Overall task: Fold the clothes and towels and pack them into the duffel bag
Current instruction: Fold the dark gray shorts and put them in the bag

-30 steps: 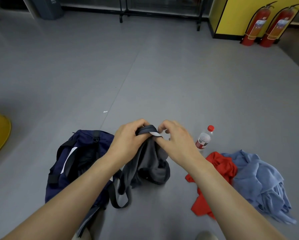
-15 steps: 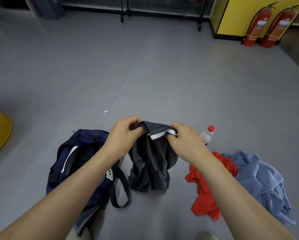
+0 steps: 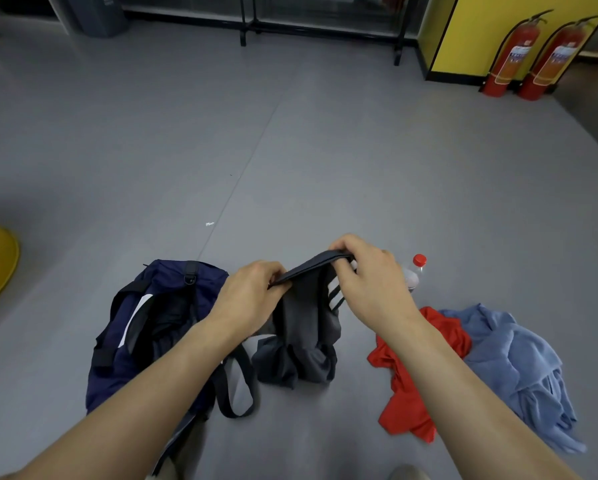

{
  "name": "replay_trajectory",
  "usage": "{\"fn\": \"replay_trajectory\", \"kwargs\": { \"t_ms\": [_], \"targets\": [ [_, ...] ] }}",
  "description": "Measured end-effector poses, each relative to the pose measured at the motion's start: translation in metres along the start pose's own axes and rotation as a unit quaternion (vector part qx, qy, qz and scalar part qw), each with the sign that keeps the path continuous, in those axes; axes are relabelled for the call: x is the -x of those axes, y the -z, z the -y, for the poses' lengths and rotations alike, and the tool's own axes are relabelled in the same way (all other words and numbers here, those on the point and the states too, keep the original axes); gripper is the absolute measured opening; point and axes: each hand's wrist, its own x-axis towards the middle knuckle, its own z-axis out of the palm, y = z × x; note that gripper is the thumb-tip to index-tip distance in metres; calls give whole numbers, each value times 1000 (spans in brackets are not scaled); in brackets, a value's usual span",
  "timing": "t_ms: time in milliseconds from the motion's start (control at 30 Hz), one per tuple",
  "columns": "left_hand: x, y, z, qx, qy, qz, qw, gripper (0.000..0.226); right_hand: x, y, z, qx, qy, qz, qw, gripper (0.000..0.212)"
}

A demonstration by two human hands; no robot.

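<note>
Navy duffel bag on floor at left, unzipped. Left hand grip curled on waistband of dark grey shorts; right hand grip pinching waistband's other end, higher. Shorts' hem bunched on floor beside bag strap. Right of that: red garment touching blue towel, both crumpled.

Person, head view, two limbs showing.
- Left forearm: showing bare along the whole stretch in view, ending in the bare left grip.
- Right forearm: likewise showing bare, ending in the bare right grip.
- Bottom edge: a tan shape and a grey-brown rounded shape are peeking in, possibly clothing or footwear; cropping is preventing identification.
</note>
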Motion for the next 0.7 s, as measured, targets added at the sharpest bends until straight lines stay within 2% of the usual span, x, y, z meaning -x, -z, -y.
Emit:
{"fn": "replay_trajectory", "kwargs": {
  "t_ms": [100, 200, 333, 400, 533, 600, 700],
  "targets": [
    [-2, 4, 2, 22, 14, -13, 1000, 11, -1, 3, -10, 70, -52, 10, 996, 13],
    [1, 8, -7, 58, -24, -18, 998, 19, 2, 0, -12, 105, -76, 83, 988, 14],
    [8, 1, -21, 72, -71, -7, 995, 27, 9, -10, 2, 45, -11, 177, 983, 43],
    [9, -2, -22, 73, -70, -14, 995, 24, 10, -15, 5, 45, 11, 170, 984, 39],
    [7, 0, -19, 71, -74, -27, 994, 12, 6, -14, 2, 82, 17, 128, 988, 16],
    [6, 2, -14, 45, -60, -19, 997, 4, 4, -10, 1, 84, 9, 85, 993, 18],
    [2, 6, -1, -3, -16, 0, 1000, 6, 1, -1, -3, 63, -17, 19, 998, 21]
  ]
}}
